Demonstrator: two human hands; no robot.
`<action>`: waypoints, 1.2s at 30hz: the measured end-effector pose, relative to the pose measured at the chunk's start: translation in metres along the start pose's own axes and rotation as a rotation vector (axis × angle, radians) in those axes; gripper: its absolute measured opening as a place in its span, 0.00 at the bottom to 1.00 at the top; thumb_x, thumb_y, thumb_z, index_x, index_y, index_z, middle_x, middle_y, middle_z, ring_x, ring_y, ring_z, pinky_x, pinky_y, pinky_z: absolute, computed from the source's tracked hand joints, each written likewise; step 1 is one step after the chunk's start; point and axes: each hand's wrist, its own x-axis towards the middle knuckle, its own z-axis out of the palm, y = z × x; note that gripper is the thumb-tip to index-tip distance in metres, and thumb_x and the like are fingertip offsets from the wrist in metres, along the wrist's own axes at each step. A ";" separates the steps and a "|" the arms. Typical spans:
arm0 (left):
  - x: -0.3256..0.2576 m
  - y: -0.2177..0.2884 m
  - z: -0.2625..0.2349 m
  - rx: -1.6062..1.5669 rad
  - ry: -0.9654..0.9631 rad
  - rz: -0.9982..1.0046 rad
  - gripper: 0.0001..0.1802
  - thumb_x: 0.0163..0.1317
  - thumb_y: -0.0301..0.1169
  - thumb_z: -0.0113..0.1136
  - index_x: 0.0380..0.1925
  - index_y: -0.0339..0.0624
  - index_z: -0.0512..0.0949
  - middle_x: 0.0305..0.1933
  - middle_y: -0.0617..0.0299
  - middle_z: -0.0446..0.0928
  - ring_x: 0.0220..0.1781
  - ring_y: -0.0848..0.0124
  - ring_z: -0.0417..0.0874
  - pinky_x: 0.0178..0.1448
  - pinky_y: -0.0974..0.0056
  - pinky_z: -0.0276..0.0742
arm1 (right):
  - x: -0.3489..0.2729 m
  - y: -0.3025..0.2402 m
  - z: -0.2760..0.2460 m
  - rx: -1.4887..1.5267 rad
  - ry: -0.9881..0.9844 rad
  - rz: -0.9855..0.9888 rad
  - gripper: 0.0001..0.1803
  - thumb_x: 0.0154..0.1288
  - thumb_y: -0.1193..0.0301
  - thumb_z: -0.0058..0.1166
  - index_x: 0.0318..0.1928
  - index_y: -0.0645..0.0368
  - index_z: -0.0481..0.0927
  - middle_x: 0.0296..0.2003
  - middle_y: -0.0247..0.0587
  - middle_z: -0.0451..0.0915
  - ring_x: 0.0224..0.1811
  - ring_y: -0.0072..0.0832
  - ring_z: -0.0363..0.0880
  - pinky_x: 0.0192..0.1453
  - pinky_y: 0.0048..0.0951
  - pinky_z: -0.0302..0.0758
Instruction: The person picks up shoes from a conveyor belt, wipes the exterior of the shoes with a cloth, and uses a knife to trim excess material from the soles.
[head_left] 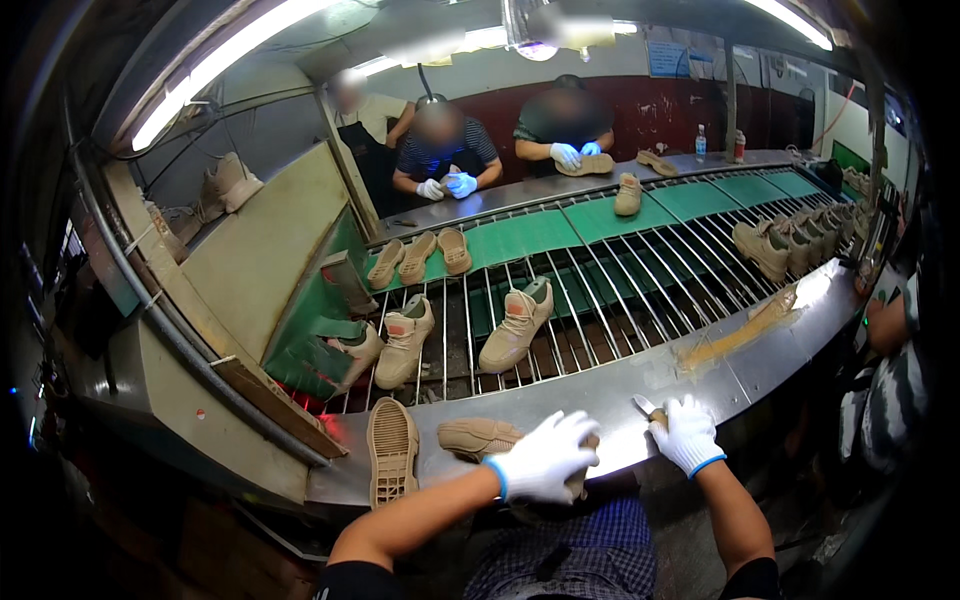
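Both hands are seen gloved in white with blue cuffs, at the near steel ledge point(560, 400) of a conveyor line. The left hand point(545, 458) is closed over the heel end of a tan shoe point(480, 437) lying on its side on the ledge; the fingers are curled around it, and the rear part of the shoe is hidden under the glove. The right hand point(686, 433) is closed around a small tool point(644, 405), of which only a short light tip is seen sticking out toward the left; its kind cannot be told. Just left of the held shoe, a separate tan sole point(392, 450) lies tread-up on the ledge, apart from the left hand. Beyond the ledge, a rack of metal rods point(600, 300) carries two upright tan shoes point(515, 325) point(404, 342), with a third point(357, 352) partly under a green housing point(320, 340). A yellowish smear point(740, 335) is noted on the ledge to the right. Three more soles point(420, 257) rest on the green belt point(530, 235) farther back, and a row of finished shoes point(790, 245) stands at far right. Across the line, other persons in gloves are seen handling soles. A striped sleeve point(890, 400) of a neighbour is visible at the right edge.
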 end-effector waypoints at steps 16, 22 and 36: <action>-0.087 0.023 0.024 0.187 0.997 -0.294 0.40 0.56 0.41 0.81 0.66 0.39 0.74 0.64 0.43 0.79 0.63 0.43 0.84 0.66 0.45 0.85 | -0.011 -0.157 -0.015 1.237 0.166 -0.418 0.22 0.86 0.65 0.43 0.61 0.72 0.81 0.50 0.54 0.88 0.51 0.38 0.87 0.61 0.35 0.82; -0.056 0.030 -0.026 -0.230 1.045 -0.332 0.51 0.38 0.38 0.92 0.64 0.34 0.77 0.59 0.41 0.83 0.57 0.44 0.88 0.64 0.49 0.86 | 0.003 -0.158 -0.081 1.035 0.453 -0.496 0.24 0.81 0.66 0.51 0.67 0.72 0.76 0.55 0.63 0.85 0.58 0.50 0.87 0.66 0.40 0.80; -0.015 0.067 -0.003 -0.102 0.807 0.038 0.35 0.38 0.33 0.77 0.51 0.33 0.82 0.47 0.45 0.81 0.43 0.49 0.84 0.47 0.52 0.82 | -0.025 -0.089 -0.143 0.293 -0.465 -0.302 0.36 0.79 0.41 0.46 0.53 0.68 0.83 0.38 0.62 0.87 0.41 0.54 0.88 0.53 0.45 0.83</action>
